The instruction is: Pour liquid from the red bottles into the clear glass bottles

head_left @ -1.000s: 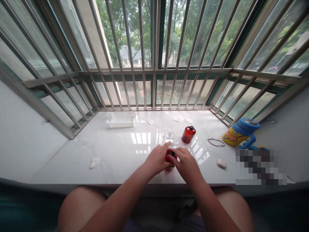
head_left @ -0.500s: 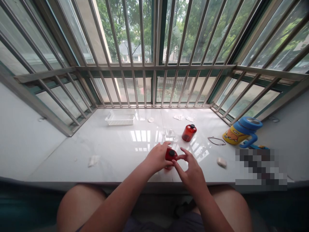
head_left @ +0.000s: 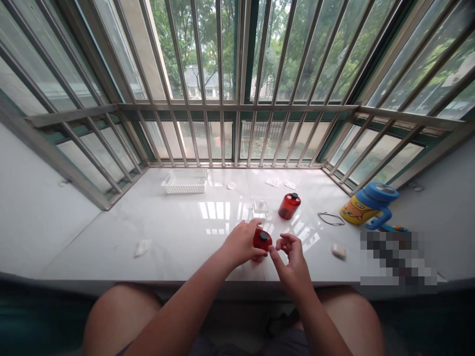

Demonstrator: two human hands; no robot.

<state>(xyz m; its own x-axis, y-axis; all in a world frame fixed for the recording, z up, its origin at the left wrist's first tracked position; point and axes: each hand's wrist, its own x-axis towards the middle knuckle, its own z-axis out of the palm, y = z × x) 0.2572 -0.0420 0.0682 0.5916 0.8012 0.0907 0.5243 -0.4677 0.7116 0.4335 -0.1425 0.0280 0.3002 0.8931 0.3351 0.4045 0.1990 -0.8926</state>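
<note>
My left hand [head_left: 243,242] is wrapped round the left side of a small red translucent bottle [head_left: 264,242] with a black cap, close to the counter's front edge. Part of the bottle is hidden behind the fingers. At its right is my right hand [head_left: 293,257], its thumb stretched towards the bottle and its other fingers bent, with a gap between. Whether the thumb tip touches the bottle I cannot tell. Behind stands a second red bottle [head_left: 289,207], also black-capped.
On the white counter [head_left: 178,247] are a white perforated basket [head_left: 185,184], a clear piece [head_left: 260,207], a dark cord loop [head_left: 331,219], a beige lump [head_left: 338,251], and a white packet [head_left: 143,248]. A blue and yellow mug [head_left: 365,205] stands right. Window bars [head_left: 237,106] close off the back.
My right hand's fingers have drawn back from the bottle and curled more, while its thumb stays close. My left hand keeps its grip on the bottle.
</note>
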